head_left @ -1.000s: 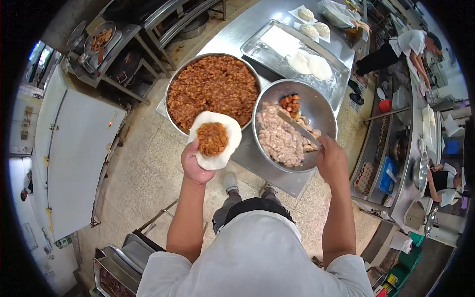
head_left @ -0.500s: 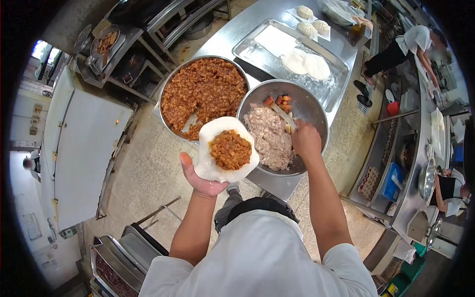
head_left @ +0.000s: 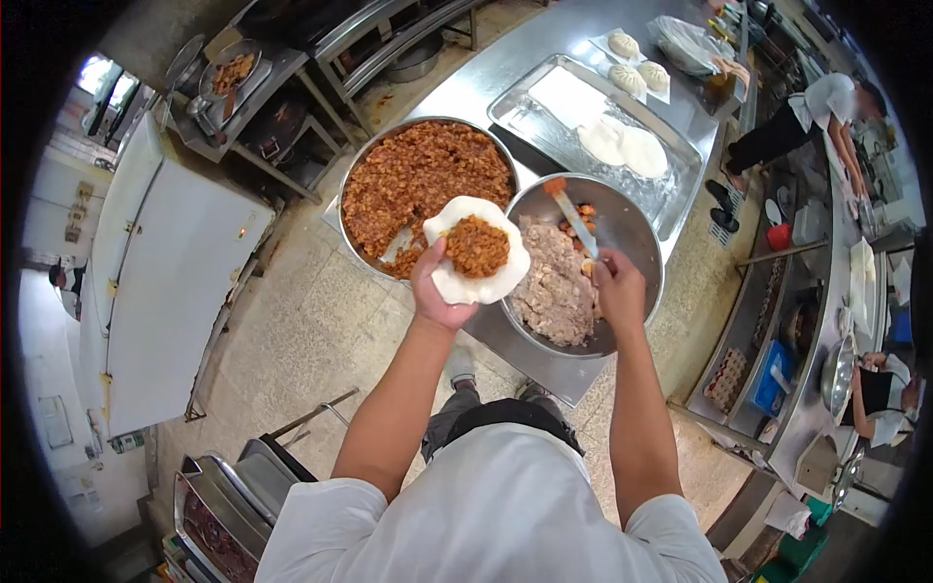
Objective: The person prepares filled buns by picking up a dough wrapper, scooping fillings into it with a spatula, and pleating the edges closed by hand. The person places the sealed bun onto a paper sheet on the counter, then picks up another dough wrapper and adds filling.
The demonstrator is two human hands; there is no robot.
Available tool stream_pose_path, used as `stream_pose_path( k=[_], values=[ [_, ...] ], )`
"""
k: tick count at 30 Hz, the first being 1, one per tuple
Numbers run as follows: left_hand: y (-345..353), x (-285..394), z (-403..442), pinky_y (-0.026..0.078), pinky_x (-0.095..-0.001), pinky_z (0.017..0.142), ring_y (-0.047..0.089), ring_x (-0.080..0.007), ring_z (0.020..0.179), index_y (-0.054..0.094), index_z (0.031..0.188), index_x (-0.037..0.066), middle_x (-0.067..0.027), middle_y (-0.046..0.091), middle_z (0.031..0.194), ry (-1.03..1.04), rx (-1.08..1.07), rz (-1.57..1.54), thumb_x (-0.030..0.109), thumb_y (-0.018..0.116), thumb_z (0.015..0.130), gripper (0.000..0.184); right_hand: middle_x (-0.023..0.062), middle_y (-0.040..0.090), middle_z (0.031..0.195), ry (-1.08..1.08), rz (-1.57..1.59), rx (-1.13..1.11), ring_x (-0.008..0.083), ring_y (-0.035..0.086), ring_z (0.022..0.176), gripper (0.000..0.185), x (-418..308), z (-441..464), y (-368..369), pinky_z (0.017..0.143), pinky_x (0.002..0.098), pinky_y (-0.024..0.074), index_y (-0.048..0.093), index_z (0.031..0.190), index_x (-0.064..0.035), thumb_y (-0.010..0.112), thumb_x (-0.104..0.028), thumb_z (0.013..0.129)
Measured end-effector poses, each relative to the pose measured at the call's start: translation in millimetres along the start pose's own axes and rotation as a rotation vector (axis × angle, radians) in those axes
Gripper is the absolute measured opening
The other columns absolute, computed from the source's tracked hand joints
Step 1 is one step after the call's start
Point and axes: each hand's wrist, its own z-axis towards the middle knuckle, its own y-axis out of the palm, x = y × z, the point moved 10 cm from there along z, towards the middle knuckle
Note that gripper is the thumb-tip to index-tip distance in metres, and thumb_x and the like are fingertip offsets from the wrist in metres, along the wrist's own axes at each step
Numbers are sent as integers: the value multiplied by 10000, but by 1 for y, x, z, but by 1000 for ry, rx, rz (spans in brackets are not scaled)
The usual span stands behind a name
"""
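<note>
Centrally, left hand: a person's left hand [head_left: 442,296] cradles a white dough round [head_left: 517,264] from beneath, thumb at its edge, other fingers hidden.
Dough round: held up where the two bowls meet in view, a mound of reddish-brown filling [head_left: 476,246] in its middle.
Right hand: the right hand [head_left: 622,290] grips a flat spatula [head_left: 577,225], an orange morsel [head_left: 555,186] at its tip.
Smaller bowl: beneath that spatula, a metal bowl [head_left: 637,248] contains pale minced filling [head_left: 556,296] and orange pieces [head_left: 585,210].
Larger bowl: just beside it, a wide bowl [head_left: 342,204] of chunky reddish-brown mix [head_left: 423,175].
Desk: farther along the metal desk [head_left: 481,68], a tray [head_left: 552,131] bears dough sheets [head_left: 622,148]; three pleated buns [head_left: 627,80] sit beyond.
</note>
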Motion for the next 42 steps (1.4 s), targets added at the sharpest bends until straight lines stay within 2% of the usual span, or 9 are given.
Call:
stream_pose_path(
  k=[3,5,9,20,26,28,32,36,42],
  values=[
    [3,-4,11,416,-510,1094,558,-328,1244,508,1368,68,-129,592,1329,43,43,30,284,642,892,540,169,675,826,-80,139,61,316,668,749,265,-39,-28,-37,720,386,526,690,1115,-66,584,-25,876],
    [11,-12,12,420,-506,1090,564,-320,1235,512,1362,69,-124,598,1319,19,33,16,272,651,886,536,131,613,834,-357,-80,162,298,623,757,321,-88,-57,-62,704,379,516,697,1128,-88,600,27,844],
    [21,-31,10,417,-508,1090,560,-318,1237,503,1371,75,-123,593,1319,-30,0,-15,238,669,869,554,102,596,897,-517,-266,76,288,613,823,411,-115,-100,-48,684,388,510,709,1120,-121,643,32,745],
    [11,-33,-18,414,-527,1093,543,-334,1258,476,1391,59,-143,582,1330,-32,-24,17,195,677,852,591,86,597,863,-541,-271,10,274,619,777,387,-133,-131,-48,651,385,512,724,1086,-115,633,44,745],
    [-9,-16,-48,396,-541,1114,526,-343,1281,461,1402,51,-153,561,1360,-47,-28,-15,203,711,815,656,119,596,877,-297,-15,-39,299,625,810,366,-123,-141,-38,686,409,518,704,1102,-94,624,52,777],
    [-15,-13,-51,387,-541,1122,510,-356,1299,443,1418,49,-163,536,1393,-23,28,99,238,705,820,679,138,597,887,-350,-139,-169,319,629,823,333,-125,-146,-9,718,420,518,701,1083,-79,609,57,793],
    [-38,5,-77,378,-540,1129,497,-365,1312,424,1436,47,-173,510,1425,-10,22,-46,263,699,825,704,158,621,927,-465,-270,-42,360,633,865,334,-125,-148,-49,745,441,519,684,1085,-69,600,46,783],
    [-60,9,-90,369,-548,1131,493,-373,1319,389,1461,28,-198,487,1443,-153,26,25,269,690,817,751,166,662,943,-195,-629,-64,377,661,840,297,-71,-121,-61,744,463,528,683,1056,-78,579,26,798],
    [-72,-39,-110,411,-529,1103,559,-365,1256,444,1417,4,-196,566,1362,-376,-13,-41,173,684,772,709,154,675,928,-243,-676,-177,373,665,839,285,-50,-114,-15,732,474,538,692,1058,-80,569,-44,804]
  ],
)
